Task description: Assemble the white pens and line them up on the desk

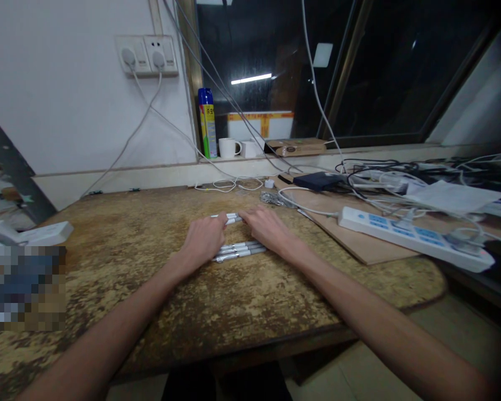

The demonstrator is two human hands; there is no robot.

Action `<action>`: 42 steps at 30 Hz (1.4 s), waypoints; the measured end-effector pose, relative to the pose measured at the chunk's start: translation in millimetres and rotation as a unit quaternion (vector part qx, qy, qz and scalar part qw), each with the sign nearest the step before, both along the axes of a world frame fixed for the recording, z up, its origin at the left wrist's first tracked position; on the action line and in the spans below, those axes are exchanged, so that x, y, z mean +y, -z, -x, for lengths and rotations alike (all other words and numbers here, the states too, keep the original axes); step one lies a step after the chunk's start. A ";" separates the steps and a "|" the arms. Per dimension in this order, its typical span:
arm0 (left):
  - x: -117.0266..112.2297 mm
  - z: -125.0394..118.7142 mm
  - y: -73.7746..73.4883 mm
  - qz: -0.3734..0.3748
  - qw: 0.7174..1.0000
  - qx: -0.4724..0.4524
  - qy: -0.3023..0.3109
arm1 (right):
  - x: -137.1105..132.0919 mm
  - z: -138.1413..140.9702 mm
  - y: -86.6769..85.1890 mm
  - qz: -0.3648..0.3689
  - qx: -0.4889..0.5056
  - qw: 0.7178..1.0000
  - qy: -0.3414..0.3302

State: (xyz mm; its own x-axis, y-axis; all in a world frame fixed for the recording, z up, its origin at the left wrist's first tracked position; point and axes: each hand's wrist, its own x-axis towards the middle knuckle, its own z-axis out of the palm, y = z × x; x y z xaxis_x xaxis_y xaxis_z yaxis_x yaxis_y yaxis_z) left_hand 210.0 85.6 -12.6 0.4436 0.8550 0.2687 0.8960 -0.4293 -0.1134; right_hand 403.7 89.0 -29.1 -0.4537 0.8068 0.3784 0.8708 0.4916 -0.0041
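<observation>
My left hand (204,236) is closed around the left end of white-and-grey pens (232,219) at the far side of a small group on the worn table. My right hand (267,228) pinches the right end of the same pens, its fingertips close to the left ones. Nearer to me, several more pens (237,252) lie side by side, running left to right between my wrists. Their ends are partly hidden behind my hands. How many pens my fingers hold is hidden.
A white power strip (413,236) lies on a brown board (359,245) at the right, with tangled cables behind it. Against the window stand a spray can (207,125) and a white mug (229,147). Small metallic pieces (275,199) lie beyond my right hand.
</observation>
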 end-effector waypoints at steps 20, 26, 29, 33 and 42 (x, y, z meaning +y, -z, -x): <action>22.7 26.0 6.1 -0.040 0.985 -0.103 0.132 | 16.9 -9.0 0.1 0.061 0.372 0.910 -0.173; 20.6 26.0 2.1 -0.036 0.983 -0.090 0.155 | 16.5 -5.6 -1.1 0.118 0.393 0.895 -0.176; 18.1 25.4 -0.9 -0.024 0.982 -0.107 0.154 | 17.0 -3.7 -0.6 0.112 0.425 0.880 -0.179; 14.3 24.0 -4.5 -0.002 0.980 -0.125 0.158 | 17.1 -2.3 -1.5 0.148 0.430 0.878 -0.147; 15.0 26.5 -0.9 0.035 0.970 -0.181 0.161 | 18.4 -1.2 -0.6 0.177 0.460 0.857 -0.153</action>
State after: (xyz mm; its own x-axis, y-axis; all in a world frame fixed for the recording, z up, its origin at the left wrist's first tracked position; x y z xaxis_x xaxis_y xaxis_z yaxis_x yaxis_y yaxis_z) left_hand 183.5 100.6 -11.7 0.5784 0.7094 0.4027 0.6899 -0.6888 0.2226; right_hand 404.9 107.5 -28.5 -0.3068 0.8411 0.4454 0.2492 0.5226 -0.8153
